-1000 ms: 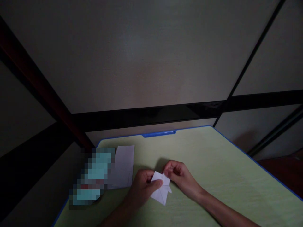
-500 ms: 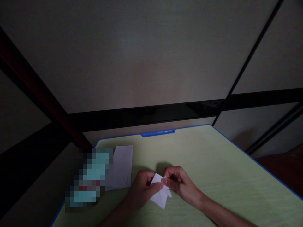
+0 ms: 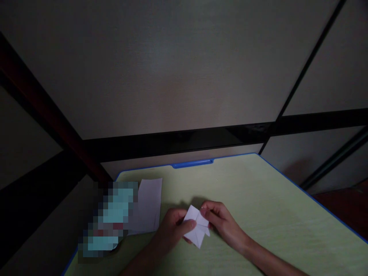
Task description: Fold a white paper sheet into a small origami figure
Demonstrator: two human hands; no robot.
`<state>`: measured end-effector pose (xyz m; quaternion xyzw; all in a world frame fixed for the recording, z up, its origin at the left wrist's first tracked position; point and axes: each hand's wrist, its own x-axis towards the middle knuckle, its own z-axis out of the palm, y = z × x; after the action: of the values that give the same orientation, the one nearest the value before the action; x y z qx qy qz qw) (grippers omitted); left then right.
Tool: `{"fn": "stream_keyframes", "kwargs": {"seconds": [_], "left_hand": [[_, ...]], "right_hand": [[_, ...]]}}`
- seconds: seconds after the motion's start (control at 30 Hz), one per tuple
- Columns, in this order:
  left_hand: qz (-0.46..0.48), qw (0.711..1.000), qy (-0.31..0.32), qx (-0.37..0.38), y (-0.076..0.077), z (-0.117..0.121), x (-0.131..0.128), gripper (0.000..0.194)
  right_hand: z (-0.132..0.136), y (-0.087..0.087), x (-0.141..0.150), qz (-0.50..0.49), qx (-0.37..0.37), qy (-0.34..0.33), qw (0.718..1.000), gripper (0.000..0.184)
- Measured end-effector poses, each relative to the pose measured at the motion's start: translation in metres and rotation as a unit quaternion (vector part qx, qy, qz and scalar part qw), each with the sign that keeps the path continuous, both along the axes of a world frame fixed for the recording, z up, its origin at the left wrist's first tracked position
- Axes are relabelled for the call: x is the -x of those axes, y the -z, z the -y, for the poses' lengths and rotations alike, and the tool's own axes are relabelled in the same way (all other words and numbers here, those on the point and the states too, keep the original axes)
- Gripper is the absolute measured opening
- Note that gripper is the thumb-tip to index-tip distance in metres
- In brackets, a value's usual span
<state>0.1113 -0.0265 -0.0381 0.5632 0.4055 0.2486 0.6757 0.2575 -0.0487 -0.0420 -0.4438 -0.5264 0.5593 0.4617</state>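
Observation:
A small piece of folded white paper (image 3: 198, 234) is held between my two hands, just above the table. Creases run across its face, and a small flap sticks out at its lower right. My left hand (image 3: 176, 227) grips the left side, thumb on top and fingers beneath. At the upper right corner, my right hand (image 3: 219, 217) pinches the edge between thumb and fingers. The underside of the paper is hidden.
Flat white sheets (image 3: 148, 205) lie on the left of the pale table (image 3: 258, 199), partly under a pixelated light-blue object (image 3: 117, 211). A blue pen-like tray (image 3: 192, 163) sits at the far edge, before a panelled wall (image 3: 178, 69).
My right thumb has drawn back from the paper's middle to its upper right corner. More of the folded face shows, and the paper has tilted slightly.

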Motion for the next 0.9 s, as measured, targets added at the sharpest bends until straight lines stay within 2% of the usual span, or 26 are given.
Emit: {"fn": "stream_keyframes", "kwargs": {"seconds": [0.23, 0.6, 0.9], "left_hand": [[0.007, 1.0, -0.021, 0.002, 0.0017, 0.0003, -0.0008, 0.034], [0.019, 1.0, 0.008, -0.022, 0.0048, 0.0031, 0.0, 0.032], [0.025, 1.0, 0.012, 0.002, 0.0013, 0.0006, -0.0007, 0.033]], "right_hand": [[0.0022, -0.0027, 0.0003, 0.005, 0.011, -0.062, 0.998, 0.031], [0.0069, -0.0004, -0.0013, 0.049, 0.01, -0.044, 0.998, 0.032], [0.0067, -0.0026, -0.0017, 0.073, 0.001, -0.056, 0.996, 0.038]]}}
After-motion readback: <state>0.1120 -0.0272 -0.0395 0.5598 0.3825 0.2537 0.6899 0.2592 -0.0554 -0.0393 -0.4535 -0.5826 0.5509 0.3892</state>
